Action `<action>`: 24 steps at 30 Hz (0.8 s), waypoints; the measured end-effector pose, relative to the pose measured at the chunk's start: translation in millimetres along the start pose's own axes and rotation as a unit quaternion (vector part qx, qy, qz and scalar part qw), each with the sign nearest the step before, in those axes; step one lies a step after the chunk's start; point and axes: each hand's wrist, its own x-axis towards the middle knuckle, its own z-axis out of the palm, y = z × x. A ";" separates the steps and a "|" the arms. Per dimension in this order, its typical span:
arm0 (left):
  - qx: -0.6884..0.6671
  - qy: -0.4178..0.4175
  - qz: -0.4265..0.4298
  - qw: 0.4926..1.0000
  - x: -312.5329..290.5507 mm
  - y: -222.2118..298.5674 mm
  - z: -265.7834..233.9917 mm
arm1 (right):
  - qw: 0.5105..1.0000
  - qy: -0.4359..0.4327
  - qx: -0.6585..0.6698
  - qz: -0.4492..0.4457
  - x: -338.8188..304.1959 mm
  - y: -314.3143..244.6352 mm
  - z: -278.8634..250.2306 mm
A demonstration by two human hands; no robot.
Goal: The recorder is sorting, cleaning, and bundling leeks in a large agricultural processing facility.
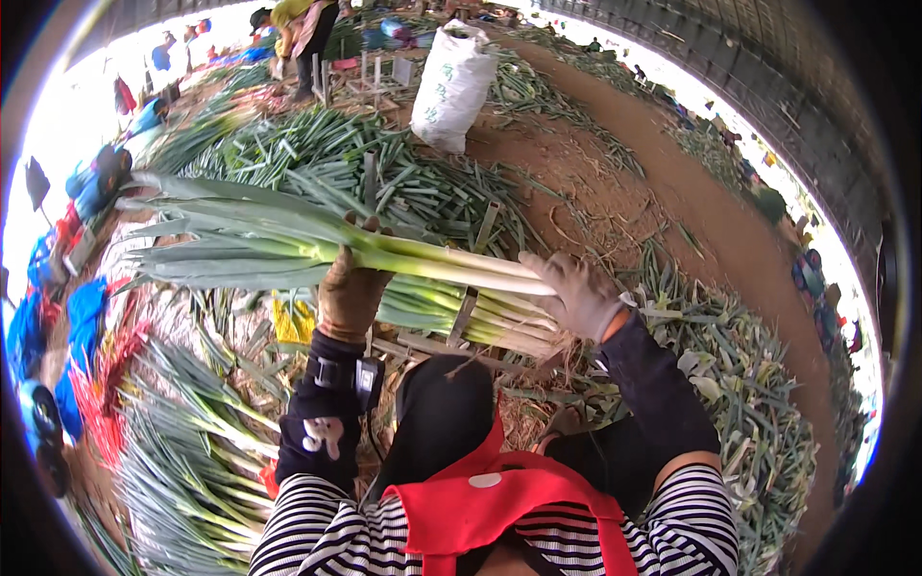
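- Head view: the held leeks (288, 245) are raised in front of the body, over other leeks (519, 324) and a wooden post (463, 317).
- Left hand (351, 288): grip wrapped around the pale-green stems; right hand (576, 293): grip closed over the white ends.
- Firm, gentle pressure at both points should support the stems evenly.
- Long axis runs crosswise; leaf tips point left, white ends right.

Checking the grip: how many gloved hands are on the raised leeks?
2: the left hand around the leeks mid-length, the right hand at their pale ends. None seems hidden.
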 end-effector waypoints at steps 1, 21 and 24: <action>-0.004 -0.022 -0.038 0.999 17.4 -2.8 -3.9 | 0.999 -0.011 -0.002 0.031 3.2 10.5 10.8; 0.789 -0.128 0.003 0.601 12.2 -84.2 -71.5 | 0.994 0.025 -0.062 0.090 54.0 112.3 164.8; 0.853 -0.226 0.150 0.446 52.6 -88.9 -61.1 | 0.986 0.143 -0.045 0.078 50.1 122.7 156.3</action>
